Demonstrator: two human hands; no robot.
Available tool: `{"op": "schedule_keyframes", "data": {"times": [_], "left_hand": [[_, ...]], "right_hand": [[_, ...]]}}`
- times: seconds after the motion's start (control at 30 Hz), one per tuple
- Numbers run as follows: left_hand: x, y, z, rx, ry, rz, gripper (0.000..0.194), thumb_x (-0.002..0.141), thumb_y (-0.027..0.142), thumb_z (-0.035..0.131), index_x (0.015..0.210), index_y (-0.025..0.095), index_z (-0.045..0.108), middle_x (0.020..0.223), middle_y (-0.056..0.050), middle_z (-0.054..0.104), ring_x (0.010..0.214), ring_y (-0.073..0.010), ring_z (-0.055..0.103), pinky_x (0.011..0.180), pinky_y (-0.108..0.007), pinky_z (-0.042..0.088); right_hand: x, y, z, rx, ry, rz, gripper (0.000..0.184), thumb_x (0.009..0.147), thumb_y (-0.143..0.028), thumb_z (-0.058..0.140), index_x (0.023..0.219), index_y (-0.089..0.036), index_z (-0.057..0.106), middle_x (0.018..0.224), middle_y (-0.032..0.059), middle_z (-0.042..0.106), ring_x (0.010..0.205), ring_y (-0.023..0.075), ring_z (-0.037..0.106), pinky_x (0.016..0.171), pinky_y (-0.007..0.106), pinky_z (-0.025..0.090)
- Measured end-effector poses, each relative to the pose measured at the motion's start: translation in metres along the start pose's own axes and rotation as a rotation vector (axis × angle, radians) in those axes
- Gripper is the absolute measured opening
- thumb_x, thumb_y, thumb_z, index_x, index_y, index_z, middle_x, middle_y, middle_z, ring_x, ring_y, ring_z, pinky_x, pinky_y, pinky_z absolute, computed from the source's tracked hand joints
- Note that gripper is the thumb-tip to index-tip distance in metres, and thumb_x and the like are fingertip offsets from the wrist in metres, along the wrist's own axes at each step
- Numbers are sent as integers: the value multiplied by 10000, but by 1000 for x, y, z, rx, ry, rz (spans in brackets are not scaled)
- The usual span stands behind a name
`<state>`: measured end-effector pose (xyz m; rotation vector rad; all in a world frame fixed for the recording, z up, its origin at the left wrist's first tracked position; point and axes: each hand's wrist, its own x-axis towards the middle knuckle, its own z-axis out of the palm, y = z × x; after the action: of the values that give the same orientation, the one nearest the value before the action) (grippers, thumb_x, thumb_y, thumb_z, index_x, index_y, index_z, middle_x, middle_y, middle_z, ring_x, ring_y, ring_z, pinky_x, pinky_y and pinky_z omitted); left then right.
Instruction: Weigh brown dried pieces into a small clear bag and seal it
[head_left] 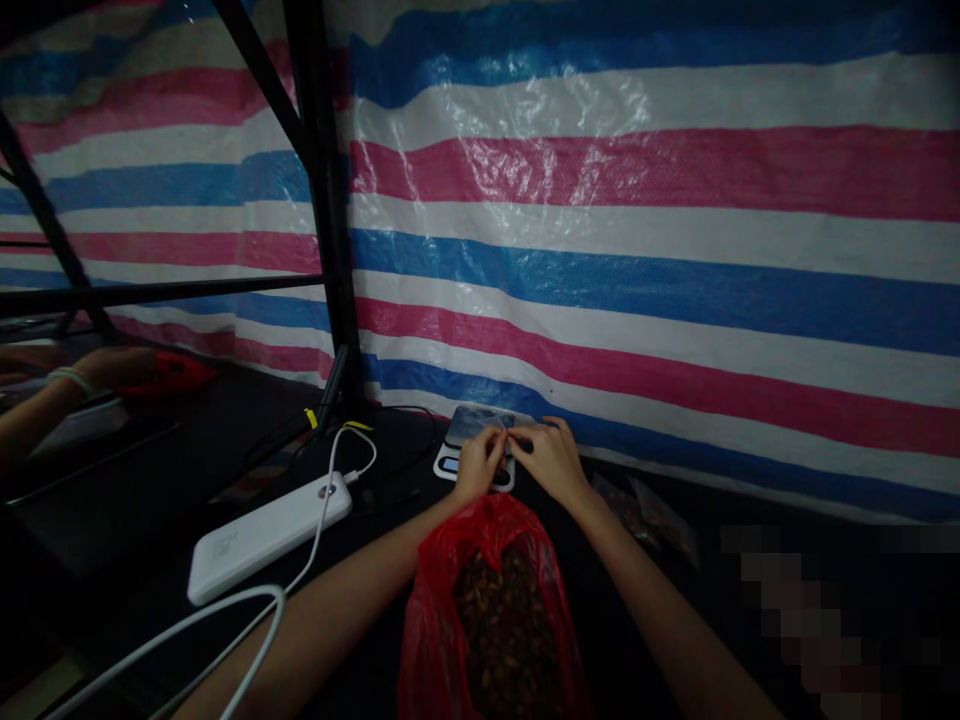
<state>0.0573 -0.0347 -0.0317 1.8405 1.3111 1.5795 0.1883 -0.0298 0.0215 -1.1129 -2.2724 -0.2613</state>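
My left hand (481, 462) and my right hand (551, 458) meet over a small white kitchen scale (442, 466) with a lit display. Fingertips of both are pinched together on what looks like a clear plastic bag (501, 424), thin and dim, mostly covered by the fingers. Between my forearms, closer to me, an open red plastic bag (435, 640) holds many small brown dried pieces (510, 620). To the right of my right wrist lie clear packets (649, 515) with dark contents.
Left of my arm lies a white power bank (266, 540) with a white cable (247, 600) looping towards me. A black metal frame (330, 220) stands before a striped tarp (645, 240). At far left, another person's hand (109, 368) is beside a red bag (176, 372).
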Motion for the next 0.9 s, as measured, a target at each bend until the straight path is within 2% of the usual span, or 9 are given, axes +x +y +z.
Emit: {"op": "schedule_keyframes", "data": {"times": [0.17, 0.37, 0.5, 0.67, 0.73, 0.77, 0.83, 0.87, 0.9], "left_hand": [[0, 1, -1, 17, -32, 4, 299, 869, 382, 364, 804, 154, 545, 497, 40, 504, 463, -91, 496, 510, -177, 354], [-1, 0, 0, 23, -79, 44, 258, 868, 351, 370, 810, 158, 531, 499, 43, 504, 463, -90, 504, 521, -178, 363], [-2, 0, 0, 110, -58, 85, 239, 862, 320, 372, 791, 158, 532, 537, 32, 516, 502, -91, 506, 532, -179, 353], [-6, 3, 1, 250, -94, 183, 125, 787, 222, 427, 708, 161, 502, 551, 34, 495, 495, -82, 477, 513, -179, 341], [-8, 5, 2, 307, -62, 189, 108, 783, 202, 409, 738, 165, 500, 565, 30, 504, 481, -84, 476, 509, -187, 356], [-9, 6, 2, 336, 4, 207, 117, 789, 211, 396, 772, 162, 501, 603, 14, 526, 500, -92, 491, 521, -199, 375], [-9, 8, 3, 399, 159, 327, 172, 795, 275, 402, 849, 147, 504, 739, -47, 573, 622, -134, 550, 590, -253, 428], [-9, 9, 4, 432, 190, 446, 218, 788, 318, 422, 881, 139, 506, 823, -82, 581, 712, -162, 568, 637, -289, 448], [-7, 10, 5, 471, 153, 582, 259, 780, 352, 445, 909, 137, 512, 894, -105, 580, 805, -188, 569, 687, -321, 458]], "right_hand": [[0, 1, -2, -41, -39, -24, 218, 832, -296, 461, 864, -255, 672, 803, 18, 704, 778, 150, 617, 917, 350, 250], [-1, 1, -1, -78, -46, 16, 233, 829, -264, 447, 830, -233, 677, 790, 22, 705, 758, 149, 618, 927, 344, 235], [-1, 0, -1, -117, -60, 13, 235, 831, -267, 443, 818, -228, 674, 781, 22, 705, 752, 149, 616, 918, 335, 236], [0, 5, -9, -218, -22, 149, 249, 835, -247, 427, 789, -207, 669, 746, 38, 702, 704, 153, 618, 855, 313, 278], [0, 6, -14, -230, 12, 180, 249, 836, -245, 422, 800, -216, 667, 740, 27, 702, 684, 149, 618, 841, 307, 285], [0, 5, -16, -240, 29, 178, 250, 837, -244, 418, 812, -217, 665, 744, 25, 702, 679, 148, 618, 835, 305, 289], [0, 1, -19, -283, 55, 182, 263, 842, -243, 399, 831, -210, 660, 750, 35, 701, 664, 154, 617, 795, 306, 307], [0, -1, -20, -306, 52, 190, 269, 844, -248, 392, 835, -205, 658, 746, 44, 700, 650, 159, 616, 757, 305, 319], [1, -3, -20, -325, 35, 202, 275, 845, -257, 388, 830, -201, 658, 731, 54, 697, 631, 165, 614, 712, 302, 328]]}}
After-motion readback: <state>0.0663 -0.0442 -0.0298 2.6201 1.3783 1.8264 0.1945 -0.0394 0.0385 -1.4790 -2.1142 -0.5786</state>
